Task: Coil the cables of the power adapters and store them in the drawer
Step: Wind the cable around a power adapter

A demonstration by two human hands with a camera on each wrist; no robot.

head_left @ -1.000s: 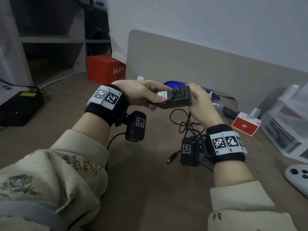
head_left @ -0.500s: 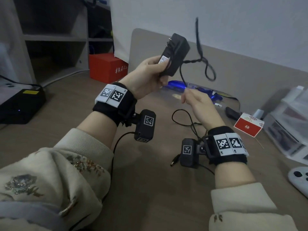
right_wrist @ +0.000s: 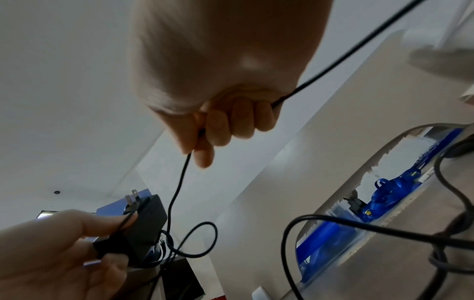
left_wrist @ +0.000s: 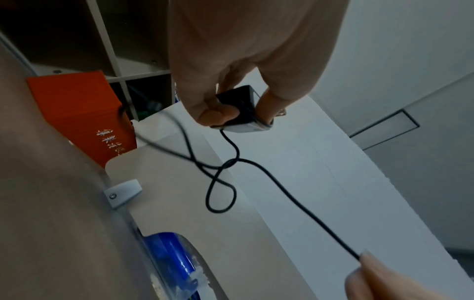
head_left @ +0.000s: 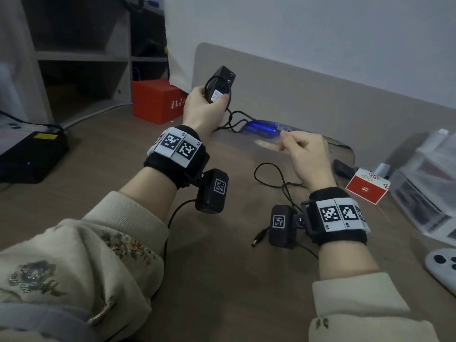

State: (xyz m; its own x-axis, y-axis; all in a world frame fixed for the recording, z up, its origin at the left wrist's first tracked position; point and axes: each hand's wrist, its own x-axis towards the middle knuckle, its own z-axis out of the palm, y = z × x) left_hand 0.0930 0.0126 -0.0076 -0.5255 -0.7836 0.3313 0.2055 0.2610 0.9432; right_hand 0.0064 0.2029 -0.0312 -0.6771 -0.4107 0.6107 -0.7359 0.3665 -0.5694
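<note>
Black adapter gripped in the left hand, its cable pinched by the right hand — best wound in even, snug loops, kink-free.

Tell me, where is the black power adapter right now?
In the head view the power adapter is up in the left hand, raised above the desk, near the red box.

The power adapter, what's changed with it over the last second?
The left hand lifted the power adapter up off to the left, away from the right hand, which let go of the body and now pinches the cable farther along. The barrel plug and slack stayed on the desk.
</note>
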